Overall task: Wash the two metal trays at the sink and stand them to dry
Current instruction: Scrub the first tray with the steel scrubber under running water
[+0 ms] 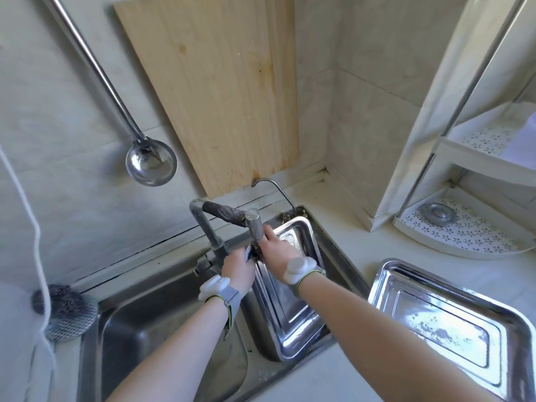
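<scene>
Left hand (236,264) grips the sink tray (293,303) by its rim, right hand (275,248) presses flat on it (bench tray (452,338) unwashed, nothing drying).

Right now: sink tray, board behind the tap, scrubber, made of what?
Sink tray: polished metal, probably stainless steel; mirror-bright reflections. Board: pale, apparently bare wood; grain lines and a knot show. Scrubber: probably steel wire mesh; grey, glinting tangle.

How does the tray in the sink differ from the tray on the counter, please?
The sink tray leans tilted; the counter tray lies flat. The counter tray's floor shows blotchy marks; the sink tray's floor looks cleaner. Both are rectangular, shiny metal.
</scene>
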